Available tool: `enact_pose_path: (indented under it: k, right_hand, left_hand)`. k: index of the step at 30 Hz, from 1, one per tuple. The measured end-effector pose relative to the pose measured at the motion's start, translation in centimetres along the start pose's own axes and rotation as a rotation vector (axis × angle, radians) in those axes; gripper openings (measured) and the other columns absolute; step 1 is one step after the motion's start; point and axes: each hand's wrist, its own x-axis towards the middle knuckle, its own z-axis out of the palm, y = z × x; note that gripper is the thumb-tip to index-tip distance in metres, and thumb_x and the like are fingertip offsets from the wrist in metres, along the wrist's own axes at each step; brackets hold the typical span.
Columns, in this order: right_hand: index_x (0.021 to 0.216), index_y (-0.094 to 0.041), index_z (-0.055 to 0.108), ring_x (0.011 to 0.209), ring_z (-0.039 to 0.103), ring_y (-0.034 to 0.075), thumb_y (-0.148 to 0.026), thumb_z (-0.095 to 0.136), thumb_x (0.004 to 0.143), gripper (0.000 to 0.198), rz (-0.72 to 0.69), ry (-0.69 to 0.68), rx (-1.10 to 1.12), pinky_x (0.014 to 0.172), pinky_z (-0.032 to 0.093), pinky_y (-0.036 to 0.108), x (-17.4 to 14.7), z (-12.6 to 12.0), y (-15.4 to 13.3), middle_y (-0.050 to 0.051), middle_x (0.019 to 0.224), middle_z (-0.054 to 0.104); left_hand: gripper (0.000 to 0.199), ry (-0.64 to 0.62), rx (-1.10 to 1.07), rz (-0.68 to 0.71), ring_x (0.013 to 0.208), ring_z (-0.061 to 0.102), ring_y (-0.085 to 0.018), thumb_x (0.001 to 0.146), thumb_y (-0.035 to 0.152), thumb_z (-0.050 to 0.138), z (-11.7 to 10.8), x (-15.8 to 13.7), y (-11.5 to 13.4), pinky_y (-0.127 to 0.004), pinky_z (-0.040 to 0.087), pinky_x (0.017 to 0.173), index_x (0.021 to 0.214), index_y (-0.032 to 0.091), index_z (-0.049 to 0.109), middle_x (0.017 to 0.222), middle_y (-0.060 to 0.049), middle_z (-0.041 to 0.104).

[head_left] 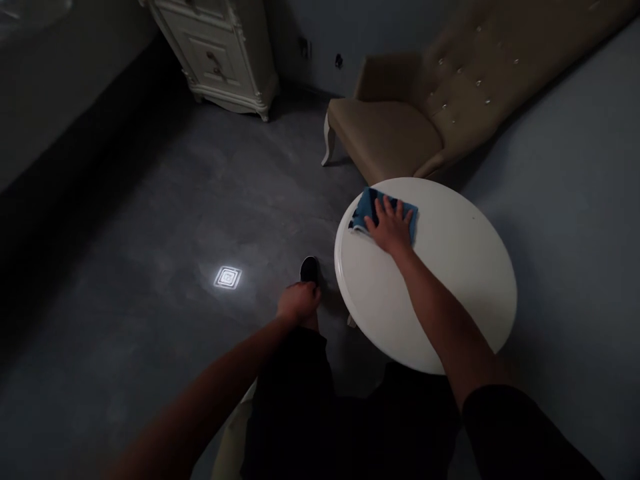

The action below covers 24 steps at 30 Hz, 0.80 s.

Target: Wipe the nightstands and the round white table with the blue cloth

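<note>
My right hand (391, 227) lies flat with its fingers spread on a blue cloth (365, 212). Under the cloth is a round white table (460, 247), close to its far left edge. The cloth is rumpled, with dark patches and a pale edge on its left side. My left hand (299, 301) is curled closed by my knee, to the left of the table and apart from it. Nothing shows in that hand, though the inner side of its fingers is turned away from view.
Behind the table stands a brown tufted chair (385, 133) with pale curved legs. A white drawer cabinet (220, 60) is at the back left. On the grey floor (165, 220) is a bright square patch (228, 277). A blue-grey wall (575, 167) runs along the right.
</note>
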Motion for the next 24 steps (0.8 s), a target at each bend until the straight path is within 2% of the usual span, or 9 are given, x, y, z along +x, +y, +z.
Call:
enact_pose_path:
  k: [3,6,9,11,14,17,21,24]
  right_hand:
    - [0.19,-0.018,0.034,0.179,0.019,0.06,-0.071,0.027,0.121,0.088,0.095,0.051,0.03,0.135,0.015,0.096,7.2,0.0,1.6,0.02,0.199,0.023]
    - [0.191,-0.018,0.031,0.179,0.017,0.061,-0.07,0.023,0.121,0.087,0.158,0.054,-0.003,0.13,0.015,0.102,12.3,0.2,2.7,0.024,0.198,0.022]
    - [0.19,-0.019,0.035,0.178,0.017,0.062,-0.071,0.02,0.121,0.087,0.165,0.055,-0.017,0.127,0.013,0.104,14.8,0.5,3.1,0.024,0.197,0.024]
    - [0.186,-0.019,0.044,0.178,0.017,0.062,-0.072,0.022,0.121,0.087,0.142,0.076,0.032,0.127,0.01,0.104,14.9,0.6,2.9,0.024,0.196,0.028]
    - [0.183,-0.018,0.05,0.178,0.018,0.062,-0.075,0.024,0.121,0.088,0.071,0.082,0.073,0.131,0.008,0.101,12.7,0.6,1.6,0.022,0.195,0.031]
    - [0.185,-0.019,0.048,0.179,0.018,0.061,-0.073,0.032,0.121,0.086,-0.029,0.055,0.053,0.136,0.012,0.095,8.4,0.2,-0.9,0.019,0.197,0.029]
    - [0.186,-0.02,0.046,0.18,0.018,0.058,-0.065,0.044,0.121,0.079,-0.172,0.003,0.056,0.14,0.013,0.091,0.2,-0.4,-4.8,0.013,0.198,0.027]
    - [0.186,-0.021,0.047,0.182,0.019,0.055,-0.065,0.047,0.12,0.078,-0.299,-0.009,0.058,0.142,0.015,0.087,-7.2,-0.5,-6.4,0.009,0.198,0.029]
  left_hand:
    - [0.048,-0.024,-0.031,-0.006,0.121,0.083,-0.033,0.118,0.046,0.047,-0.5,0.5,-0.1,-0.04,0.059,0.104,0.128,0.027,0.09,0.133,-0.016,0.088]
    - [0.049,-0.026,-0.031,-0.017,0.122,0.082,-0.033,0.118,0.045,0.046,-1.0,0.8,-0.4,-0.041,0.059,0.104,0.126,0.026,0.09,0.134,-0.017,0.087]
    - [0.052,-0.034,-0.029,-0.048,0.121,0.082,-0.033,0.119,0.048,0.044,-1.4,0.7,-0.6,-0.041,0.059,0.104,0.122,0.024,0.09,0.132,-0.017,0.088]
    - [0.053,-0.032,-0.032,-0.072,0.121,0.082,-0.033,0.119,0.049,0.043,-1.7,0.6,-0.8,-0.04,0.059,0.103,0.122,0.024,0.09,0.13,-0.017,0.088]
    - [0.054,-0.012,-0.025,-0.096,0.119,0.083,-0.034,0.118,0.049,0.044,-1.9,0.3,-0.9,-0.039,0.06,0.099,0.118,0.022,0.091,0.129,-0.017,0.088]
    - [0.054,0.005,-0.004,-0.11,0.118,0.083,-0.034,0.117,0.048,0.044,-1.6,0.1,-0.9,-0.039,0.061,0.098,0.117,0.02,0.091,0.131,-0.019,0.088]
    - [0.052,0.039,0.018,-0.095,0.12,0.084,-0.033,0.116,0.046,0.045,-1.3,-0.4,-0.6,-0.038,0.062,0.099,0.12,0.02,0.091,0.132,-0.02,0.088]
    - [0.05,0.056,0.038,-0.092,0.122,0.085,-0.034,0.115,0.042,0.047,-1.3,-1.1,-0.2,-0.038,0.063,0.101,0.123,0.019,0.091,0.132,-0.021,0.088]
